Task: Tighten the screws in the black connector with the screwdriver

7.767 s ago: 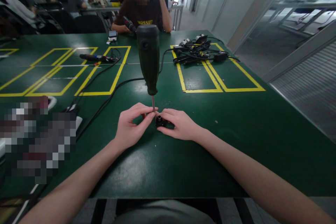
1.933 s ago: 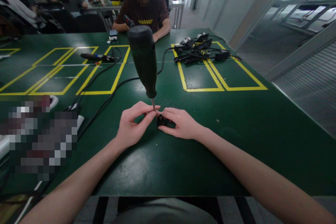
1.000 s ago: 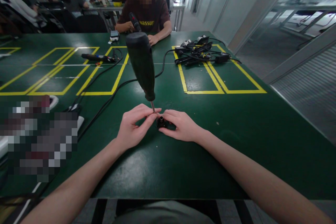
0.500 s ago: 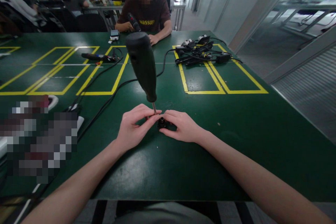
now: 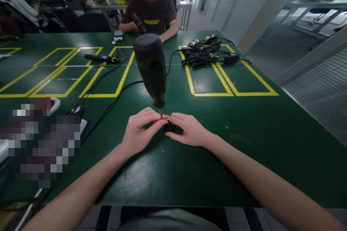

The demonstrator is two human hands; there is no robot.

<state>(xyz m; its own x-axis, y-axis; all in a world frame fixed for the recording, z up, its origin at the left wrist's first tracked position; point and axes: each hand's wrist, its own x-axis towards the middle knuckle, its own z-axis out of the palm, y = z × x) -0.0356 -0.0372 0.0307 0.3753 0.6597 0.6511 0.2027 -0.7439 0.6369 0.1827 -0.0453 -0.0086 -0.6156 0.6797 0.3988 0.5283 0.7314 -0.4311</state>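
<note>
A dark-handled screwdriver [image 5: 150, 68] stands almost upright, its handle leaning slightly left and its thin metal shaft pointing down. The thumb and fingers of my left hand [image 5: 139, 128] are closed around the lower shaft, and the screwdriver's tip is hidden behind them. Beneath, on the green table, is a small black part [image 5: 168, 127] with a short round post. My right hand [image 5: 189, 129] grips this part from the right, thumb in front and fingers behind. The fingertips of both hands nearly meet. Much of the part is covered.
Black cables and adapters [image 5: 206, 53] lie piled at the back right within yellow tape outlines. A corded tool [image 5: 101, 58] lies at the back left; its cable crosses the table. Blurred-out items [image 5: 51, 148] sit at left. Across the table, a person [image 5: 151, 14] holds a power screwdriver [image 5: 138, 22].
The screwdriver's handle has shifted slightly right and turned, so its hole now shows nearer the right side. Both my hands stay nearly in place.
</note>
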